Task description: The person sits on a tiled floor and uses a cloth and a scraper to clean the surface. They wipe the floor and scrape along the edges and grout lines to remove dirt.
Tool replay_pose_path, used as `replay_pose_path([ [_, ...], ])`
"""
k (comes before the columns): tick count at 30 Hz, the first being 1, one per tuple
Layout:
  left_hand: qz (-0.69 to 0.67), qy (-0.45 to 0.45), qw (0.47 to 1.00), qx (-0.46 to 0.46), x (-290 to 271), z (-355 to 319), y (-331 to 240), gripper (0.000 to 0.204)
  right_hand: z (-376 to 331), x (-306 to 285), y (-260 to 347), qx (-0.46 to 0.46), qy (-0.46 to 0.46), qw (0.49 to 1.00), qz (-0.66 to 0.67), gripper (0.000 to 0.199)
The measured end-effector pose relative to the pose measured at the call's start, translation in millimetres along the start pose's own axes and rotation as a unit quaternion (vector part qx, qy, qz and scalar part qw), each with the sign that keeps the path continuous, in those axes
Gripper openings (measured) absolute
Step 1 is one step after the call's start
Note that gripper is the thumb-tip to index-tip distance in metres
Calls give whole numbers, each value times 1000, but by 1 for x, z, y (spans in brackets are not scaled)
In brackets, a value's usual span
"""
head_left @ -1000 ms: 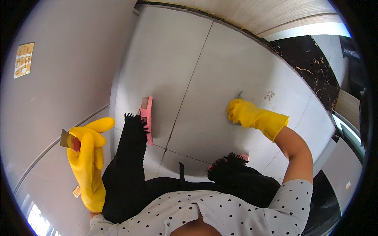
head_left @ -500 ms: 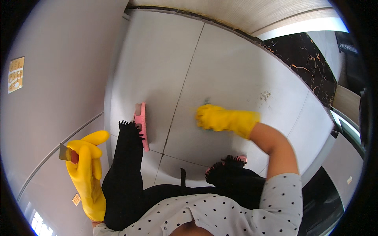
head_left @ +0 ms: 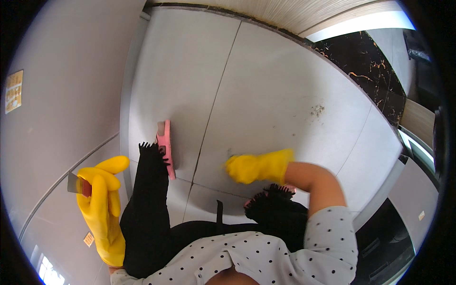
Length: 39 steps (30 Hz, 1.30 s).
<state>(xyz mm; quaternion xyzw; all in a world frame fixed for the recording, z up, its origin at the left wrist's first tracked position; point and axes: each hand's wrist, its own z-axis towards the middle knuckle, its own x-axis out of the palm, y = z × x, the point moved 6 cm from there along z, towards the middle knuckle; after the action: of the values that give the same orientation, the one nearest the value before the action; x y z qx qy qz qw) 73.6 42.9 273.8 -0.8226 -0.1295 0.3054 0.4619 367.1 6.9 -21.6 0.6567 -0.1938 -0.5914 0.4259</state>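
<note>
My left hand (head_left: 103, 209), in a yellow rubber glove, is closed round a small scraper with a flat metal blade (head_left: 72, 183) and a reddish handle (head_left: 86, 188). It rests beside my left leg, away from the floor. In a matching glove, my right hand (head_left: 251, 167) is bunched low against the grey tiled floor (head_left: 190, 71), just right of a dark tile joint. Its fingers are curled under; whatever they hold is hidden. A faint grey smudge (head_left: 230, 153) shows by the knuckles. Farther off lies a patch of brown crumbs (head_left: 317, 111).
My feet in pink slippers (head_left: 165, 149) stand either side of the work area, under black fringed trousers (head_left: 147, 204). A glossy grey cabinet front (head_left: 71, 71) rises at left. Wood-grain panelling (head_left: 266, 12) and a black marbled strip (head_left: 365, 66) border the far side.
My right hand has swept nearer to me and slightly left across the floor. Small specks now show on the tile where it was. My left hand keeps its hold on the scraper.
</note>
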Motion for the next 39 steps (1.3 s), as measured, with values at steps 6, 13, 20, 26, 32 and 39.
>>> replay_pose_path([
  [6,-31,10,999,-13,-5,-5,2,17,-106,-93,-30,154,49,987,-23,8],
  [13,-24,4,1000,-17,20,-5,-16,16,79,-144,-66,92,-213,971,-66,6],
  [20,-5,61,998,-15,40,-6,-30,17,-37,-129,-82,94,-121,988,-23,3],
  [26,-26,143,989,-16,75,-16,-60,15,-154,-174,-58,220,-186,956,-50,5],
  [32,-27,151,988,-3,107,-32,-75,14,-59,-158,-39,57,-216,974,24,6],
  [39,-50,170,984,-11,110,-47,-74,16,-146,-145,-61,253,-134,957,41,5],
])
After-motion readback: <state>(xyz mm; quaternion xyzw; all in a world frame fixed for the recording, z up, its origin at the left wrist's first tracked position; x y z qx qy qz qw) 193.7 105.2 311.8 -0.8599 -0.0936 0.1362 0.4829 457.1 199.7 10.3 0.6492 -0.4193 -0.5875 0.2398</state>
